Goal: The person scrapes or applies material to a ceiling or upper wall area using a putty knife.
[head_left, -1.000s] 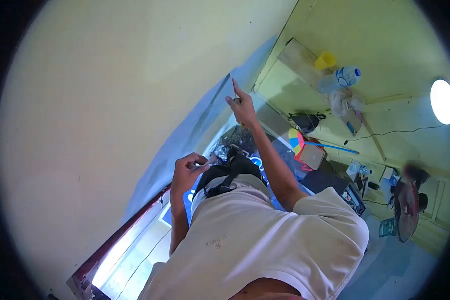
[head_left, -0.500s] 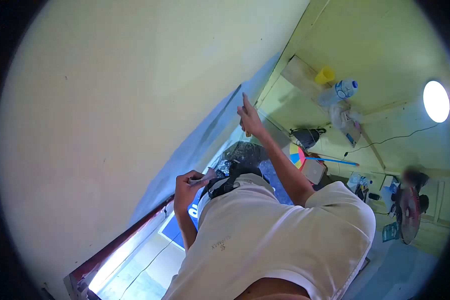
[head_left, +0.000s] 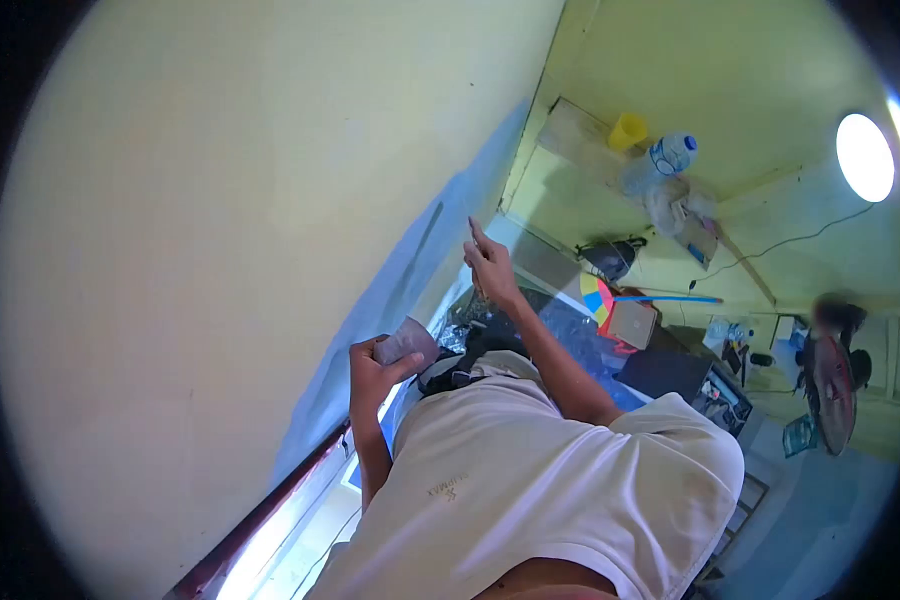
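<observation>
Head view, looking down the person's own white shirt. The left hand [head_left: 378, 368] is closed around a small grey piece [head_left: 406, 342], thumb and fingers pinching it just above a black pouch [head_left: 457, 368] at the waist. What the piece is made of I can't make out.

The right hand [head_left: 490, 268] is raised with the forefinger straight out and the other fingers curled in. I can't tell whether anything is tucked inside that curl. The fingertip sits at the edge of a blue sheet [head_left: 410, 275] that runs along the yellow wall [head_left: 220, 230].

Here's where I see trouble. The grey piece is held by a pinch only, so a loosened thumb could let it slip down between the body and the wall, and it looks hard to fish out from there. The right arm is stretched well out, and one fingertip is a thin contact. It could skid off the edge or push the sheet askew.

Behind the arm, a shelf [head_left: 570, 125] carries a bottle [head_left: 670, 155] lying on its side and a yellow cup [head_left: 627, 130]. They're well apart from the hands, but a wide elbow swing toward that corner could knock them. A fan [head_left: 832, 392] stands far right, clear of the reach.
</observation>
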`<action>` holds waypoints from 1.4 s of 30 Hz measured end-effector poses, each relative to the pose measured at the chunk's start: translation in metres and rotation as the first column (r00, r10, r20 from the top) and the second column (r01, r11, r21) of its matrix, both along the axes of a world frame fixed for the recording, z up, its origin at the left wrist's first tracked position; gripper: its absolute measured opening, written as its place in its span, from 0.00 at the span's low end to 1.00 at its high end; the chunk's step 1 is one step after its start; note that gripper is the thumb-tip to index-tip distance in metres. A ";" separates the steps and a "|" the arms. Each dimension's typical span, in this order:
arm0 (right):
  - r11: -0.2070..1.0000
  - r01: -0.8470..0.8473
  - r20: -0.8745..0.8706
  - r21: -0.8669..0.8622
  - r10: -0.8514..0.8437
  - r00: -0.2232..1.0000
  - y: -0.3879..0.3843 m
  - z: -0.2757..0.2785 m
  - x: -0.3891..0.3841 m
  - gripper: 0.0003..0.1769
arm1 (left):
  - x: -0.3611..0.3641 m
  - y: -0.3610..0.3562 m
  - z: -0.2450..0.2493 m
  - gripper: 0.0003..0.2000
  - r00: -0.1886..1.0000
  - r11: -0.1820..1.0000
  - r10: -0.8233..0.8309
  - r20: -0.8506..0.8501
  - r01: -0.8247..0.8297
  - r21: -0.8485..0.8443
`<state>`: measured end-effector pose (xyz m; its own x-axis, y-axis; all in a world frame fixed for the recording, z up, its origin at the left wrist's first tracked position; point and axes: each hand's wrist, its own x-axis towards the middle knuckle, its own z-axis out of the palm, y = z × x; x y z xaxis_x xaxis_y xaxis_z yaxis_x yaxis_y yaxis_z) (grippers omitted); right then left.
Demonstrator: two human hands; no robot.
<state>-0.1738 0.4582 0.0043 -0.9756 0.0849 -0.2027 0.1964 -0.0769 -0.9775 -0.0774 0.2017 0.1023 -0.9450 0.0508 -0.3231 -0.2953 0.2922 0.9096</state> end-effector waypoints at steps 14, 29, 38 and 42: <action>0.974 0.145 -0.082 0.174 -0.133 0.988 -0.015 0.001 -0.030 0.32 | -0.012 0.003 -0.024 0.13 0.993 0.995 -0.067 0.102 0.074 -0.062; 0.990 0.130 -0.024 0.048 -0.129 0.991 -0.008 0.001 -0.049 0.30 | -0.024 0.009 -0.022 0.13 0.974 0.987 -0.144 0.177 0.154 -0.048; 0.991 0.131 -0.018 -0.034 -0.132 0.991 -0.010 -0.005 -0.049 0.30 | -0.029 0.010 -0.019 0.12 0.974 0.984 -0.135 0.184 0.153 -0.092; 0.990 0.133 0.014 -0.054 -0.132 0.991 0.005 -0.009 -0.064 0.30 | -0.023 0.012 -0.024 0.12 0.974 0.981 -0.152 0.169 0.170 -0.097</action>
